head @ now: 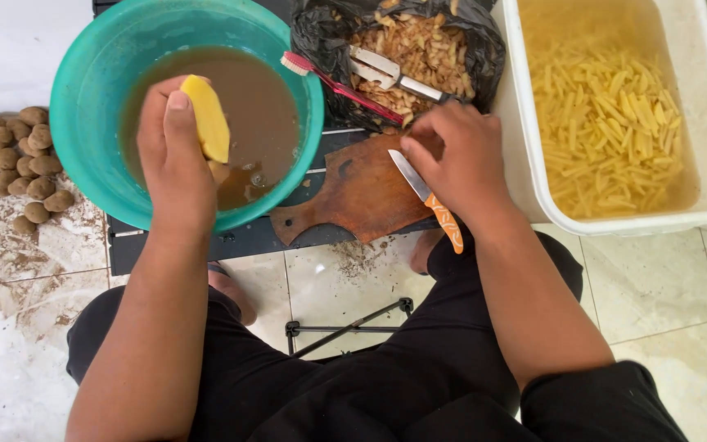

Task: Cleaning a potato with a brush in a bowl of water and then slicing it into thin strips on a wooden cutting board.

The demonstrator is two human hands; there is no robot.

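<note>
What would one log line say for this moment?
left hand: holds peeled potato over teal basin | right hand: grips orange-handled knife above cutting board

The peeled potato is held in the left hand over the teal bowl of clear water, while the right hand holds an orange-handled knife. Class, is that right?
Not quite. The head view shows the teal bowl holds murky brown water, not clear. The rest stands: left hand holds the peeled potato; right hand holds the orange-handled knife.

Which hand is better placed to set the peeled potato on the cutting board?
Left, likely. The left hand holds the peeled potato over the teal bowl, next to the wooden cutting board. The right hand is over the board, gripping the orange-handled knife.
</note>
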